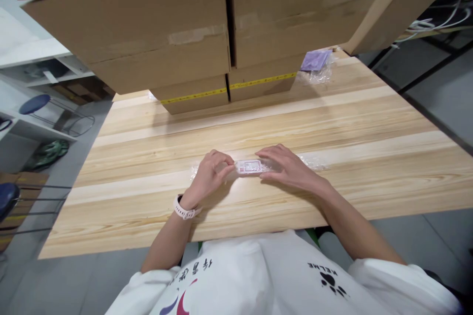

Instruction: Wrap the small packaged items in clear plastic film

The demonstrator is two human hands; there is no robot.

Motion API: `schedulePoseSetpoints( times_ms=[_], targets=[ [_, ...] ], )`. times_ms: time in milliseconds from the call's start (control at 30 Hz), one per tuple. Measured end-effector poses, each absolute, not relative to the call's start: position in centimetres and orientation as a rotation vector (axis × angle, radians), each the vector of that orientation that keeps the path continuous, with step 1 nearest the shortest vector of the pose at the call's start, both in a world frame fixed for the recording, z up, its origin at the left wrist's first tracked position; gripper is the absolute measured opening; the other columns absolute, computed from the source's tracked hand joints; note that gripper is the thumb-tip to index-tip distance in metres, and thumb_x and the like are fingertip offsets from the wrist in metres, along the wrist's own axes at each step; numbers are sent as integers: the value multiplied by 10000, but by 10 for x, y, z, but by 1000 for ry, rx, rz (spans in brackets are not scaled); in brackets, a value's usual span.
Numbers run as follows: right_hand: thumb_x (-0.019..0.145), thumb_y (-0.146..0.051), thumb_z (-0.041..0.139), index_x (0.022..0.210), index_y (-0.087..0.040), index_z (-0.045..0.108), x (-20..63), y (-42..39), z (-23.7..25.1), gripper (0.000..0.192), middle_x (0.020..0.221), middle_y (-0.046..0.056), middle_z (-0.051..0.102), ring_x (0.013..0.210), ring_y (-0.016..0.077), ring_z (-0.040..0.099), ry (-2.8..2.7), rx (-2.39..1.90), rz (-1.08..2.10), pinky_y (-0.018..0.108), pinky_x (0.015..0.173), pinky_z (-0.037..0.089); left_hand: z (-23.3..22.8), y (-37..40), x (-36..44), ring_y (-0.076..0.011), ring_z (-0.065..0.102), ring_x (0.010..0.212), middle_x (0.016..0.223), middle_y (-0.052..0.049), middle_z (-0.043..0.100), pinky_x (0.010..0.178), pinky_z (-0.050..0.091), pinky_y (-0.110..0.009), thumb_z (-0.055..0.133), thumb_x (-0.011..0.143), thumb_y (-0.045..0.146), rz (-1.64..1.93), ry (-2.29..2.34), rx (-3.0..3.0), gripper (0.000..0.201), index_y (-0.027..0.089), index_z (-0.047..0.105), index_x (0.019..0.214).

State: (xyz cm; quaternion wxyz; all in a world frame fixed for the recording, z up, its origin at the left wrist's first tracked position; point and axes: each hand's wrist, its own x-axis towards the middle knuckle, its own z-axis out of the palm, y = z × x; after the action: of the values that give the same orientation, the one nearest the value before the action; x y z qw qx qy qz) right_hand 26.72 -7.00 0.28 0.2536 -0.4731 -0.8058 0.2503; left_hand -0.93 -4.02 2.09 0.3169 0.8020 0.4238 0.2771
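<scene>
A small flat white packet (249, 167) with reddish print lies on the table between my hands, in clear bubble wrap. Loose bubble wrap (313, 162) sticks out past my right hand, and a little more shows beside my left wrist. My left hand (213, 170) is closed in a pinch on the clear wrap at the packet's left end. At the right end, my right hand (283, 165) has thumb and fingers apart, one on each side of the packet. Whether its fingertips touch the wrap is hard to tell.
Large cardboard boxes (155, 44) are stacked across the far side of the wooden table (148, 206). Yellow measuring tape (262, 80) runs along the lower ones. A purple packet (316, 60) lies at the back right. Blue stools (35, 104) stand left.
</scene>
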Motion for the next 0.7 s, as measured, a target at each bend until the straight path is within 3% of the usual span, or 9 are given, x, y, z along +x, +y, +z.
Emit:
schedulePoseSetpoints(
  times_ms=[100,233,333,433,533,633,700],
  targets=[
    [865,-417,770,1343,-273,625,256,-71,-1,520,1373,95,621,1252,291,521,-2221,-1205,626,495,1061,414,30,-45,-7,-226,653,931,967,-66,760,905,469,-372,612,971,363,651,1000,2073,194,214,701,883],
    [947,-282,660,982,-231,735,249,-74,-4,97,1035,63,710,1020,236,570,-2270,-1130,478,422,939,405,38,-46,-11,-208,664,898,930,-39,772,904,454,-345,625,967,388,440,875,2064,220,219,716,859],
    [975,-259,614,824,-209,702,253,-80,-4,181,832,41,680,872,207,552,-2300,-1142,383,394,865,375,36,-44,-15,-195,656,872,891,-24,771,957,417,-351,580,990,383,243,811,2101,254,225,718,846],
    [986,-277,598,814,-200,678,258,-95,2,204,881,57,675,879,212,551,-2320,-1170,375,383,834,372,30,-42,-19,-183,643,877,890,-12,765,1028,350,-369,573,999,360,127,732,2166,250,229,711,837],
    [1004,-267,560,829,-203,671,260,-115,15,217,919,55,686,865,206,584,-2381,-1250,596,357,789,405,28,-42,-20,-191,632,938,921,-9,755,1024,320,-376,627,977,379,88,686,2217,240,234,707,804],
    [1013,-270,543,817,-227,677,260,-128,25,242,825,1,695,730,164,608,-2431,-1226,990,303,675,413,30,-41,-20,-198,625,953,948,-10,748,998,303,-385,632,977,431,68,695,2254,298,236,724,771],
    [1038,-288,499,853,-235,692,259,-126,25,273,817,-4,708,716,158,622,-2329,-1221,1002,293,665,424,32,-43,-17,-198,619,928,923,-11,741,974,301,-387,619,982,460,62,722,2278,345,234,730,747]
  ],
)
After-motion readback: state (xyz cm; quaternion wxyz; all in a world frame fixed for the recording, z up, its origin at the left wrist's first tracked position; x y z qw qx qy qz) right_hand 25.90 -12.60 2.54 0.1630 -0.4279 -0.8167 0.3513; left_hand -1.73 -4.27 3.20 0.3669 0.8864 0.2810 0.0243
